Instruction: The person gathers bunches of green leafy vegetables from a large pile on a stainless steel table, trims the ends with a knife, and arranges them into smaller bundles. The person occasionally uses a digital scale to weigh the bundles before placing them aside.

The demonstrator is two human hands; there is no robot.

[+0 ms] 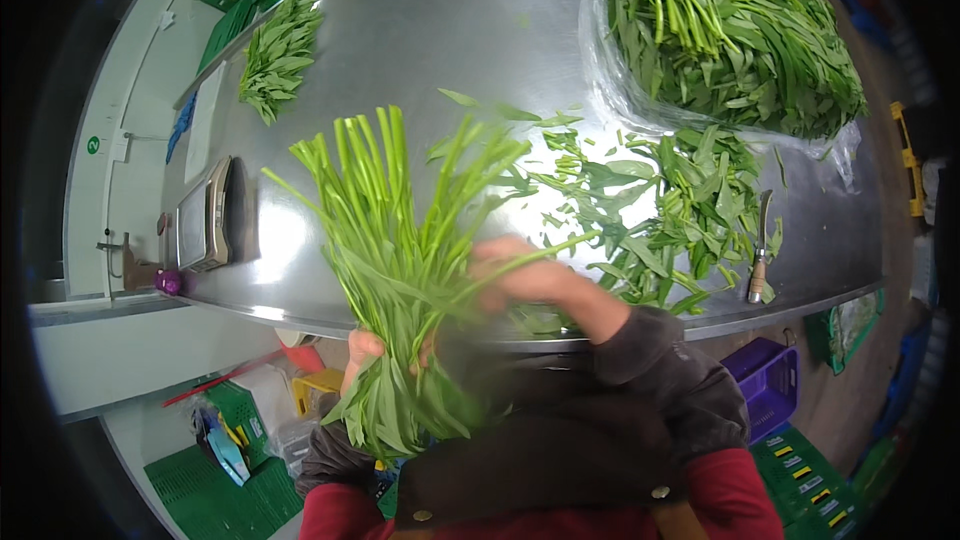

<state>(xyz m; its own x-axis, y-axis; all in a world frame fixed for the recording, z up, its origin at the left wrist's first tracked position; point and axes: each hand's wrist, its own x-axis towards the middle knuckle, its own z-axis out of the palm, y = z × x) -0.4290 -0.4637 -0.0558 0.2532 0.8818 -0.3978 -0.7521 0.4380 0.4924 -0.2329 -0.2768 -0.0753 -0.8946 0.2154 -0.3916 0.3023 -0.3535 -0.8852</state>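
Observation:
A large bunch of water spinach (pixel 400 230), long green stems pointing away from me and leaves toward my body, is held upright-slanted over the near edge of the table. My left hand (pixel 366 350) is closed round its leafy lower part, with most of the fingers hidden behind leaves. Against the right side of the bunch is my right hand (pixel 515 275), its fingers smeared by motion. A single stem crosses that hand and sticks out to the right. To its right lie loose leaves and cut stem bits (pixel 690 210) on the metal table (pixel 430 30).
A big heap of water spinach (pixel 730 40) lies on clear plastic at the far right. A wooden-handled knife (pixel 760 250) rests near the right edge. A small bunch (pixel 278 55) lies far left, beyond a scale (pixel 205 220). A purple crate (pixel 765 385) stands below, on the right.

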